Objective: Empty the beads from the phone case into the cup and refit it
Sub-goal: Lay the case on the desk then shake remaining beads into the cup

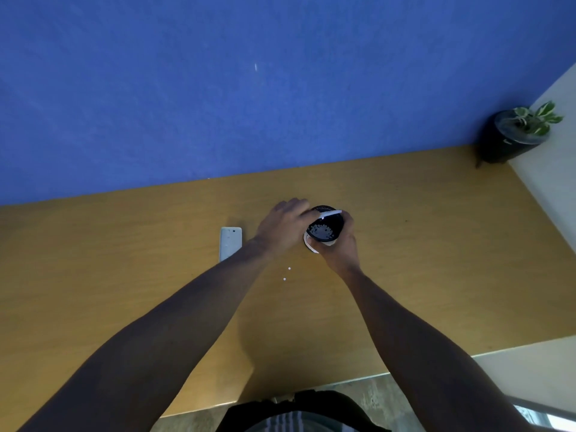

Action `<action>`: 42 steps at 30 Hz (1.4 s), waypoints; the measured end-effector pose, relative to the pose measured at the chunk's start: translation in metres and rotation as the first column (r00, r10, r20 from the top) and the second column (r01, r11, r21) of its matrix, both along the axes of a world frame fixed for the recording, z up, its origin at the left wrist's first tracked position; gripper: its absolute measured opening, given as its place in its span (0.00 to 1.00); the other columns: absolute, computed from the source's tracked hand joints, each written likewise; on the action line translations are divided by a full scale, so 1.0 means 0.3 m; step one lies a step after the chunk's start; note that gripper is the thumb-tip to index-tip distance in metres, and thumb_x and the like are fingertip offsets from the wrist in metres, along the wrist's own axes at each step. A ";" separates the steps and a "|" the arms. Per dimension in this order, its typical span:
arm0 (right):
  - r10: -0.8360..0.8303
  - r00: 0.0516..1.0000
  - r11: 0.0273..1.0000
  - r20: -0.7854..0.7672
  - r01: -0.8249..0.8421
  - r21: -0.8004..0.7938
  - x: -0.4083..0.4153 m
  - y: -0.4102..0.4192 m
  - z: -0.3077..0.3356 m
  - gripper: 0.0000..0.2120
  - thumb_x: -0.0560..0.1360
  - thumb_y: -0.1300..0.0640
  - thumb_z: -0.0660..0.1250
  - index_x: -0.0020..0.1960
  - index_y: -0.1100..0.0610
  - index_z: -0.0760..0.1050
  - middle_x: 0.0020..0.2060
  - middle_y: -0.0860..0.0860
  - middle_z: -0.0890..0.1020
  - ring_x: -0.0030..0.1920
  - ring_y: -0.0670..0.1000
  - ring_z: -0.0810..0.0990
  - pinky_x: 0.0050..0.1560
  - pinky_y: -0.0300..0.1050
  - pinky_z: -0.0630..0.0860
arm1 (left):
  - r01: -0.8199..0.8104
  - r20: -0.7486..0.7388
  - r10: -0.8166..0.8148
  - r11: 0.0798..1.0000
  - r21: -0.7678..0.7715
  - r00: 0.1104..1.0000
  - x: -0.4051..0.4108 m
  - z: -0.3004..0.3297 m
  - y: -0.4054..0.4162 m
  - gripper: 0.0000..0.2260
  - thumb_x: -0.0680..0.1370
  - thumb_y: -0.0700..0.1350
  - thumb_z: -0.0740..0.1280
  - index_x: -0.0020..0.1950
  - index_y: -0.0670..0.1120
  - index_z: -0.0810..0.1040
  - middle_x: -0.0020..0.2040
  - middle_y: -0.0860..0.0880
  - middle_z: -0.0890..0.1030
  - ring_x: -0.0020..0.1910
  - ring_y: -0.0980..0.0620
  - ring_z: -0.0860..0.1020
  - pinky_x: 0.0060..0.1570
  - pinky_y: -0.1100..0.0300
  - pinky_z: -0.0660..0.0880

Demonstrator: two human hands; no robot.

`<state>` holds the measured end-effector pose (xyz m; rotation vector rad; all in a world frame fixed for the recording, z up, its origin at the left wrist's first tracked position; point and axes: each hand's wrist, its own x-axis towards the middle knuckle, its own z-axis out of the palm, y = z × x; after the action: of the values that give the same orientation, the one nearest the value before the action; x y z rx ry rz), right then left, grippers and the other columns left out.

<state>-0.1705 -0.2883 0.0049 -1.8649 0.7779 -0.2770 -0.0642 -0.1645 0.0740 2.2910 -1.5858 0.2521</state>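
A black cup (pixel 325 227) stands on the wooden table (pixel 436 260), with several small white beads in its bottom. My left hand (pixel 285 227) holds a thin clear phone case (pixel 331 213) edge-on and tilted over the cup's rim. My right hand (pixel 341 244) wraps around the cup's right side and base. A white phone (pixel 230 243) lies flat on the table just left of my left wrist. Two loose white beads (pixel 287 273) lie on the table below my left hand.
A dark pot with a small green plant (pixel 514 135) stands at the table's far right corner. A blue wall (pixel 249 88) runs along the table's far edge. The near table edge is by my body, with floor below.
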 end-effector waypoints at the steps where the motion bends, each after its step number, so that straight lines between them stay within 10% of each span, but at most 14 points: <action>1: 0.003 1.000 1.000 -0.010 -0.003 -0.007 0.000 -0.001 0.001 0.46 0.59 0.43 0.77 0.70 0.45 0.56 0.64 0.50 0.76 0.63 0.53 0.77 0.59 0.57 0.78 | 0.034 0.072 -0.034 0.999 0.006 0.997 -0.001 -0.008 0.003 0.14 0.64 0.35 0.70 0.48 0.42 0.82 0.38 0.43 0.78 0.36 0.43 0.78 0.33 0.54 0.76; 8: 0.006 1.000 1.000 -0.020 -0.007 -0.030 -0.001 -0.002 0.006 0.46 0.60 0.44 0.78 0.70 0.44 0.57 0.63 0.49 0.77 0.62 0.53 0.78 0.57 0.57 0.79 | 0.068 0.294 -0.062 0.998 -0.011 0.954 -0.020 -0.016 0.018 0.15 0.70 0.35 0.59 0.51 0.42 0.81 0.41 0.44 0.79 0.39 0.45 0.78 0.36 0.55 0.75; 12: 0.012 1.000 0.999 0.006 -0.012 -0.040 -0.005 -0.008 0.007 0.44 0.60 0.47 0.79 0.69 0.46 0.58 0.63 0.48 0.76 0.62 0.51 0.76 0.59 0.56 0.78 | -0.190 -0.096 0.175 0.966 -0.174 0.980 -0.022 -0.025 0.022 0.11 0.70 0.35 0.65 0.49 0.42 0.82 0.41 0.44 0.78 0.37 0.45 0.77 0.32 0.57 0.74; 18: 0.029 1.000 1.000 -0.003 -0.029 0.009 -0.013 -0.014 0.008 0.48 0.62 0.52 0.80 0.73 0.48 0.56 0.67 0.49 0.73 0.67 0.51 0.73 0.61 0.45 0.72 | -0.806 -0.835 0.369 0.574 -0.142 0.409 0.012 -0.022 0.067 0.06 0.75 0.42 0.70 0.50 0.42 0.82 0.43 0.49 0.82 0.42 0.51 0.79 0.42 0.58 0.76; 22: -0.033 0.999 0.999 -0.018 0.034 0.024 -0.052 0.004 0.000 0.57 0.62 0.47 0.81 0.78 0.50 0.48 0.76 0.51 0.62 0.74 0.50 0.63 0.68 0.49 0.66 | -0.903 -0.941 0.313 0.429 0.019 0.129 0.024 -0.101 0.151 0.03 0.74 0.43 0.71 0.47 0.48 0.80 0.41 0.52 0.82 0.43 0.50 0.82 0.46 0.48 0.82; 27: -0.165 0.986 0.979 -0.039 0.159 -0.129 -0.145 0.102 -0.055 0.34 0.69 0.51 0.76 0.69 0.59 0.66 0.61 0.55 0.73 0.58 0.53 0.74 0.55 0.48 0.73 | -0.929 -0.935 0.353 0.334 0.160 -0.034 0.003 -0.206 0.235 0.03 0.72 0.42 0.72 0.42 0.50 0.80 0.45 0.46 0.83 0.42 0.48 0.82 0.45 0.48 0.81; 33: 0.159 0.969 0.960 -0.188 -0.196 -0.200 -0.167 0.199 -0.131 0.09 0.72 0.56 0.74 0.51 0.59 0.83 0.49 0.56 0.81 0.52 0.57 0.80 0.53 0.40 0.71 | -0.916 -0.833 0.553 0.321 0.242 -0.027 -0.065 -0.198 0.252 0.07 0.74 0.40 0.69 0.51 0.41 0.80 0.48 0.45 0.82 0.43 0.51 0.77 0.40 0.62 0.68; 42: 0.322 0.860 0.869 -0.397 -0.435 -0.236 -0.073 0.246 -0.119 0.19 0.74 0.53 0.71 0.63 0.58 0.77 0.61 0.56 0.76 0.62 0.57 0.73 0.63 0.48 0.71 | -0.820 -0.636 0.752 0.469 0.329 0.175 -0.133 -0.237 0.269 0.14 0.78 0.44 0.65 0.59 0.38 0.68 0.55 0.37 0.79 0.53 0.36 0.78 0.41 0.54 0.67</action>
<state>-0.1922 -0.2145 -0.0308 -2.3697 0.5912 0.2036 -0.1041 -0.0837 0.0029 2.4272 0.1484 -0.3407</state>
